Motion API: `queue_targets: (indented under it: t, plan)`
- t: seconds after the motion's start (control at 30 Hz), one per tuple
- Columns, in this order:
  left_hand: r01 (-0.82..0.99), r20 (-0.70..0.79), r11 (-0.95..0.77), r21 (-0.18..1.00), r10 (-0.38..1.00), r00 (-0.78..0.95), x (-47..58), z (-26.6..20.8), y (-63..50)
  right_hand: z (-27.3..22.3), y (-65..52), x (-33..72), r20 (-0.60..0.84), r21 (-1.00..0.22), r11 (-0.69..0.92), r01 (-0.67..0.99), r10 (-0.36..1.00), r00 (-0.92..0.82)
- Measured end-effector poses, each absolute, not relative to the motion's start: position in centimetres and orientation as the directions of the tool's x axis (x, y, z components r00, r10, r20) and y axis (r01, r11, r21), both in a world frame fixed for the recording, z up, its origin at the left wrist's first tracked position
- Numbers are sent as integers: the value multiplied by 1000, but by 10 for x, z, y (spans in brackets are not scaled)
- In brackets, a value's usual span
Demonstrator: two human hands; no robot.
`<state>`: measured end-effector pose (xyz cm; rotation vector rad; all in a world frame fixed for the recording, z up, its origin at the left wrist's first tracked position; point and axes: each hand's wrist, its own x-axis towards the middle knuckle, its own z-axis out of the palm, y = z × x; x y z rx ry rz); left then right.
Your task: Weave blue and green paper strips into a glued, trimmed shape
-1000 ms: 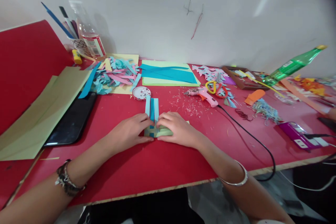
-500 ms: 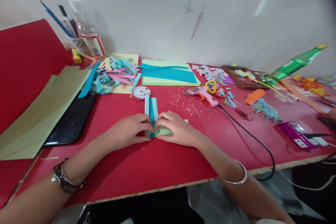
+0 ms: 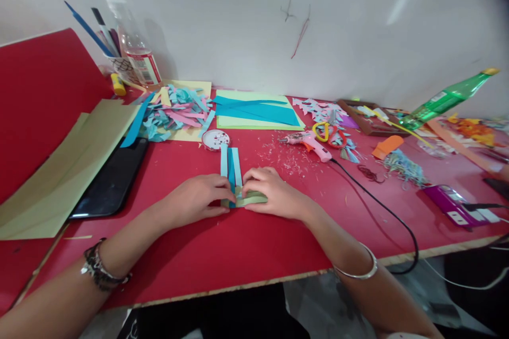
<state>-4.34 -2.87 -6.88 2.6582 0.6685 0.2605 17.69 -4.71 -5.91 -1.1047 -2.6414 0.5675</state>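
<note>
Upright blue paper strips lie side by side on the table, a darker one between two paler ones. Across their near ends run pale green paper strips, crossing the blue ones. My left hand is closed at the left of this crossing, its fingertips pressed on the strips' near end. On the other side my right hand has its fingers curled over the pale green strip, thumb side low against it. The fingers partly hide where the strips cross.
Beyond the strips sit a round white lid, a pink glue gun with black cord, and scissors. Paper scraps and blue-green sheets lie behind. A dark phone-like slab is left; a green bottle leans right.
My right hand has shifted slightly right from my left hand, showing more of the pale green strip between them. My left hand stays nearly in place.
</note>
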Motion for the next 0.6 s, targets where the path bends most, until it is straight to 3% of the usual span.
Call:
queue_targets:
  t: [0.33, 0.6]
  plan:
    - [497, 88, -698, 515, 620, 780, -45, -64, -33, -56, -48, 179, 18, -399, 626, 670, 736, -677]
    - [495, 78, -750, 439, 580, 811, -45, -68, -29, -56, -48, 178, -14, -415, 601, 683, 746, -665]
